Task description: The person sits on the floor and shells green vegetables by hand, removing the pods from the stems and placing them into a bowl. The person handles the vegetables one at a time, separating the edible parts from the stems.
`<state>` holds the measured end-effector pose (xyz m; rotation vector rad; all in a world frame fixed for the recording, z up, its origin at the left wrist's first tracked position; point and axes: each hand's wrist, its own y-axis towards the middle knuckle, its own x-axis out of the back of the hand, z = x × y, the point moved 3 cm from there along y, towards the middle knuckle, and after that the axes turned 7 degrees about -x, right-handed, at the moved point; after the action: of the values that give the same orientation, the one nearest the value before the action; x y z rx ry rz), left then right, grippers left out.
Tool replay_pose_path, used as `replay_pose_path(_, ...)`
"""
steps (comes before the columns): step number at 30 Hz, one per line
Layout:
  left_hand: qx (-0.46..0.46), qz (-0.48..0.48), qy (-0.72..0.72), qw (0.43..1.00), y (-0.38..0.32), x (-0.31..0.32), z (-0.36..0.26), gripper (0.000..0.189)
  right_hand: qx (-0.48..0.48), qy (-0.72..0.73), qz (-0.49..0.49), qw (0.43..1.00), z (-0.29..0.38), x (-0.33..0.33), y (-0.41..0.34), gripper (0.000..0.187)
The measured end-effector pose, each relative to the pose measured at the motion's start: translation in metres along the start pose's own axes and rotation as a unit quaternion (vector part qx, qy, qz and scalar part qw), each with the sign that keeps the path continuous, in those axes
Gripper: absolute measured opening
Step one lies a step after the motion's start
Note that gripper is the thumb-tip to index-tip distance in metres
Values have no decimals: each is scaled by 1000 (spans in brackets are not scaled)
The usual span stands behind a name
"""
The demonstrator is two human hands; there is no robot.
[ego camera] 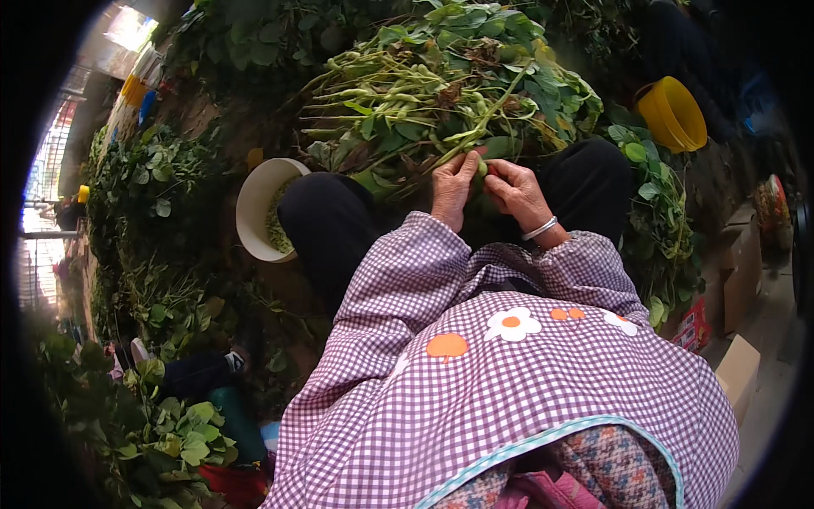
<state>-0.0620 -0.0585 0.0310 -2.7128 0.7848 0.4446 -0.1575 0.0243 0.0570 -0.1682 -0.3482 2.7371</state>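
Observation:
Between my knees lies a heap of cut bean plants (407, 102), probably soybean, with leaves, stems and green pods. My left hand (453, 191) pinches a pod-bearing stalk (493, 111) near its lower end. Close beside it, my right hand (518, 194) has thumb and fingers closed at a plump green pod (482, 168) between the two hands. A bit of red shows at the right fingertips; what it is I cannot tell. A silver-coloured bangle (540, 229) circles my right wrist. Left of my knee, a tilted white bucket (251, 210) holds small green beans (276, 223).
A yellow bucket (673, 114) stands beyond my right knee. More leafy plants (661, 210) lie at the right, near cardboard boxes (741, 267). Leafy heaps (152, 172) line the left side. Another person's leg (197, 375) reaches in at lower left.

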Motion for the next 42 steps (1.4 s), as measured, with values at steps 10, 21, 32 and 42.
replay_pose_path(10, -20, -97, -22, 995, 4, 7, 7, 12, -102, 115, 51, 987, -7, 7, 4, 27)
replay_pose_path(21, -209, -84, 27, 974, 39, 12, 75, 10, -108, -24, 82, 991, -50, 21, 26, 12)
replay_pose_path(32, -34, -11, -98, 995, 31, 1, 43, 26, -80, 114, 37, 990, -55, 21, 26, 23)
replay_pose_path(42, -91, -39, 54, 994, 13, 8, 19, 21, 111, -97, 13, 989, -44, 25, 25, 31)
